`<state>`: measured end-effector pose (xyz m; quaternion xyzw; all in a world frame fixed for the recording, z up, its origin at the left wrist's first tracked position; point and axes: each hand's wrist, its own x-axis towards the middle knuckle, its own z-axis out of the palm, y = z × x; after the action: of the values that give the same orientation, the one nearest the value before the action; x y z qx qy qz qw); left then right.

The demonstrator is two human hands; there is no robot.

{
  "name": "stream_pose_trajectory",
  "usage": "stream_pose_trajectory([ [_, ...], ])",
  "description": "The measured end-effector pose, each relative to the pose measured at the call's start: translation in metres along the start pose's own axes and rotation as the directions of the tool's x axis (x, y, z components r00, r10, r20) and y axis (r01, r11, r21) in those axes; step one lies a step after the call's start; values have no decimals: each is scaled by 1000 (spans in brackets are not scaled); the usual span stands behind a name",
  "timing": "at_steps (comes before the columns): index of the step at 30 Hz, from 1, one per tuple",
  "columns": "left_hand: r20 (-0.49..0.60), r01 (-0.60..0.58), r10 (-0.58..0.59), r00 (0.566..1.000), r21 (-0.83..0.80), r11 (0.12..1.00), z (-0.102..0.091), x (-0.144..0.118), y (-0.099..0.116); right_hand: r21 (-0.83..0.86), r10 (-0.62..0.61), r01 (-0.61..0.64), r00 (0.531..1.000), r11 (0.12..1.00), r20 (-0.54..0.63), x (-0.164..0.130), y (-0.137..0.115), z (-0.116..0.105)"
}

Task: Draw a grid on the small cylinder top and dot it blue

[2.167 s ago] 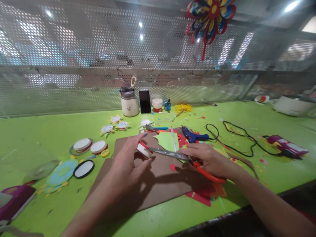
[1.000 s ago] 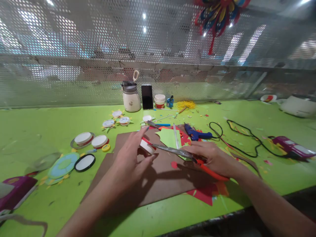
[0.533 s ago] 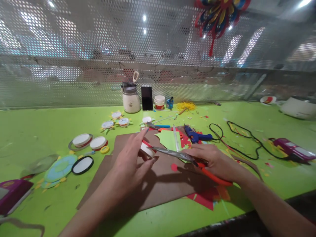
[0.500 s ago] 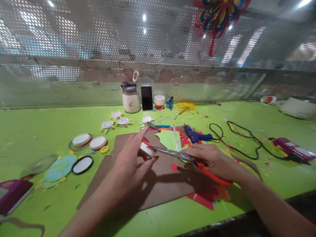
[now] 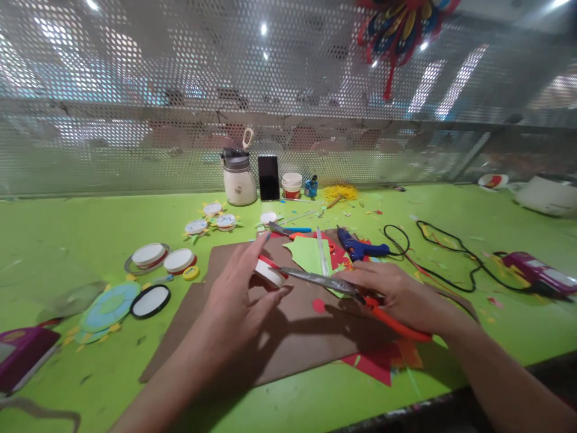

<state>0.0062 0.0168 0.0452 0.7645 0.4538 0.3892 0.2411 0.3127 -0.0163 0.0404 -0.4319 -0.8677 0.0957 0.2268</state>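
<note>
Between the thumb and fingers of my left hand [image 5: 241,288] is a small round white lid with a red rim [image 5: 270,273], tilted on its side. My right hand [image 5: 399,294] grips orange-handled scissors [image 5: 324,281], their blades pointing left with the tips at the lid's red edge. Both hands are over a brown cardboard sheet [image 5: 297,355]. A small red paper disc [image 5: 318,305] lies on the cardboard below the blades. Just behind the scissors are a light green paper piece [image 5: 306,252] and a blue glue gun [image 5: 360,245].
White lids [image 5: 179,260], a black-rimmed disc [image 5: 151,300] and a blue-green paper flower [image 5: 112,310] lie left. A bottle [image 5: 240,180], phone [image 5: 269,178] and tub [image 5: 292,185] stand at the back. A black cord [image 5: 455,246] loops right, near a purple box [image 5: 538,270].
The scissors and my right hand have shifted very slightly right. My left hand keeps its grip on the lid, and the blade tips are still at its edge.
</note>
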Motion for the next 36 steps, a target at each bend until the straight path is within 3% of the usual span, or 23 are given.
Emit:
stream_pose_trajectory([
  [6, 23, 35, -35, 999, 14, 999, -2, -3, 8, -3, 27, -26, 1000, 1000, 14, -4, 0, -2],
  [12, 18, 3, -3, 1000, -8, 1000, 0, -4, 4, -27, 0, 0, 1000, 1000, -3, -4, -2, -4],
  [27, -4, 47, -48, 999, -92, 995, 2, -5, -2, -77, -12, 10, 1000, 997, -29, -3, -8, -8],
  [36, -35, -30, 28, 999, -75, 997, 1, 0, 1, -69, -46, 42, 998, 997, -51, -4, -5, -4],
])
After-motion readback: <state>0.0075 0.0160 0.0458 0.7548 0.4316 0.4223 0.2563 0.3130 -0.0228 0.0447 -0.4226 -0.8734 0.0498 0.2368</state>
